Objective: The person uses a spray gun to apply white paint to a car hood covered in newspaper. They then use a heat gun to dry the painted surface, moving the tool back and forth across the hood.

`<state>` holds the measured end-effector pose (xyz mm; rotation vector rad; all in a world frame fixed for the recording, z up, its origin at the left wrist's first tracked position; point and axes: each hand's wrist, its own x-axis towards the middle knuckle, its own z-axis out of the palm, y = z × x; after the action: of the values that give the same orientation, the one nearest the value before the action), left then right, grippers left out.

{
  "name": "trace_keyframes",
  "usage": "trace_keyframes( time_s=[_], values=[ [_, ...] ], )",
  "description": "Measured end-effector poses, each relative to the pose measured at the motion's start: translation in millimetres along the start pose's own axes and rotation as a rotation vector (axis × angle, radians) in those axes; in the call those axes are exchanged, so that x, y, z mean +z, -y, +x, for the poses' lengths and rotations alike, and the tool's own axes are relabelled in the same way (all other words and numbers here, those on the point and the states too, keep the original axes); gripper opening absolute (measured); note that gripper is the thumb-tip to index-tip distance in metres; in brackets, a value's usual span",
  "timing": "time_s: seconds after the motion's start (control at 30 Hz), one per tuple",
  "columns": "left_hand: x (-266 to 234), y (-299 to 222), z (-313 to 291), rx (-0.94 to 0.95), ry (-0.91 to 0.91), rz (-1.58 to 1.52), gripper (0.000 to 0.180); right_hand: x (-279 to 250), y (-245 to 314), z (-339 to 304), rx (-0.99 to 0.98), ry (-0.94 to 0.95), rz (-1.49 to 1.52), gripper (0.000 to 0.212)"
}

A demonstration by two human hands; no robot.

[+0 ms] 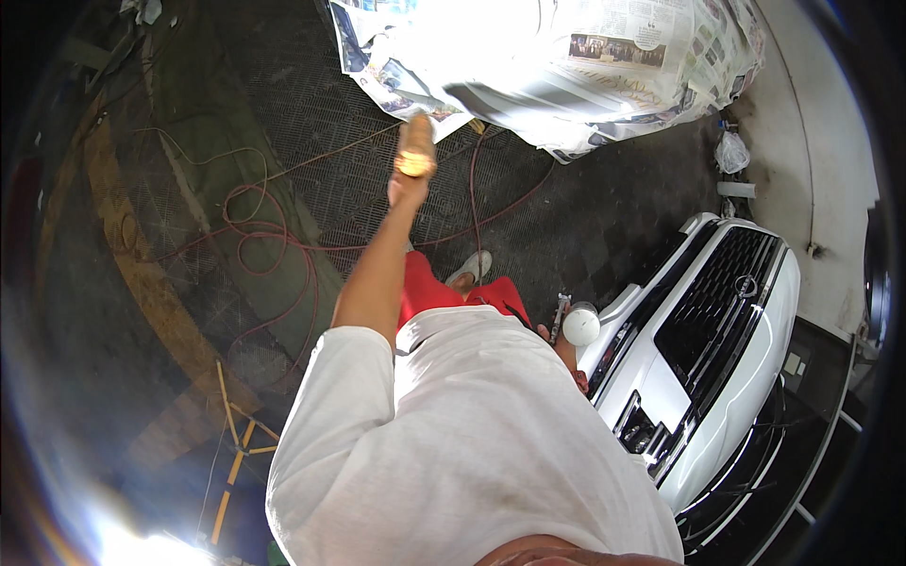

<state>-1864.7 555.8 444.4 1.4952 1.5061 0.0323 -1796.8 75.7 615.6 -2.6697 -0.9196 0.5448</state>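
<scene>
My left arm reaches forward, its hand (pixel 415 143) smeared by motion beside the lower edge of a newspaper-covered form (pixel 630 49). A bright golden patch shows on or in that hand; whether it is a held thing cannot be told. Low at my right side, my right hand (pixel 545 332) is closed around a spray gun (pixel 562 307) with a round white cup (pixel 581 326). Most of the right hand's fingers are hidden behind the gun and my shirt. A dark, blurred strip (pixel 528 102) crosses the glaring front of the papered form.
A white car front (pixel 780 292) with a black grille stands close on my right. Red hoses (pixel 311 248) loop across the dark floor. Yellow stand legs (pixel 233 462) and a bright lamp (pixel 156 550) are at lower left. A pale wall (pixel 807 113) rises at right.
</scene>
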Motion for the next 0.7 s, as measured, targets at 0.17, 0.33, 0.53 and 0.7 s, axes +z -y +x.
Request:
trace_keyframes(
  time_s=[0.17,0.33,0.53,0.7],
  values=[
    [36.0,-22.8,-87.9,0.279,0.39,-0.064,0.068,1.2,4.9,-0.7,0.002,0.006,-0.005,0.09],
    [41.5,-19.1,-104.2,0.398,0.597,-0.158,0.063,-2.0,12.1,12.9,-0.044,0.014,-0.012,0.091],
    [-4.0,-9.3,-58.3,0.246,0.203,-0.125,0.07,-0.6,9.8,15.8,0.063,0.08,0.094,0.094],
    [-39.3,-18.6,-30.4,0.108,-0.196,-0.291,0.065,-2.5,-4.9,-1.6,0.039,0.045,0.02,0.094]
  ],
)
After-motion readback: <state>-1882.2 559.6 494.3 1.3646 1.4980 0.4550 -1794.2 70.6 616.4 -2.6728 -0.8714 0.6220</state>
